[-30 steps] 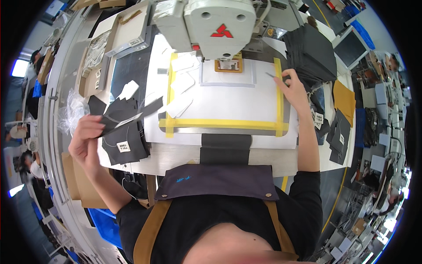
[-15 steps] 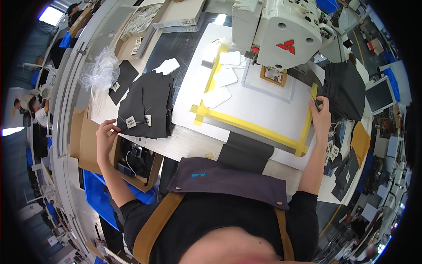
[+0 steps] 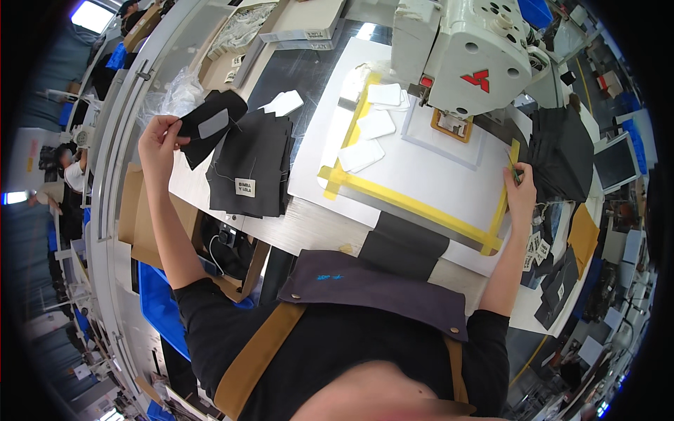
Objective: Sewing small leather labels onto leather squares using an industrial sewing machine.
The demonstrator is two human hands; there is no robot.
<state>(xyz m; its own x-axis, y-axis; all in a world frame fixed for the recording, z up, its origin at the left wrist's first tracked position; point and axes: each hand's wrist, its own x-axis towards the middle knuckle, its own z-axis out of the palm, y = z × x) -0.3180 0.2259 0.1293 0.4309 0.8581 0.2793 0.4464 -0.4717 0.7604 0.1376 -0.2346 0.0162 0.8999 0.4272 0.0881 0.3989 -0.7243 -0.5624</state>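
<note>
My left hand [image 3: 163,138] is closed on the corner of a black fabric piece [image 3: 228,105]. The piece is lifted and folded over, showing a pale grey patch on its underside. Just to its right lies a stack of black fabric pieces [image 3: 256,158] with loose threads and a white label [image 3: 245,187] on top. At the right edge of the yellow-taped white sheet [image 3: 435,189], my right hand [image 3: 521,193] is closed around small thread snips [image 3: 517,175] with a dark green handle, tips pointing away from me. White cards [image 3: 376,126] lie along the sheet's left side.
A white sewing machine [image 3: 470,59] with a clamp frame [image 3: 451,125] stands at the far side. Black fabric [image 3: 562,154] is heaped to the right. Clear plastic [image 3: 175,95] and open boxes [image 3: 302,24] sit far left; a cardboard box [image 3: 158,217] is below the left table edge.
My left hand has raised a labelled black fabric piece off the stack and carried it left and away from me, turning its underside up. My right hand still holds the snips.
</note>
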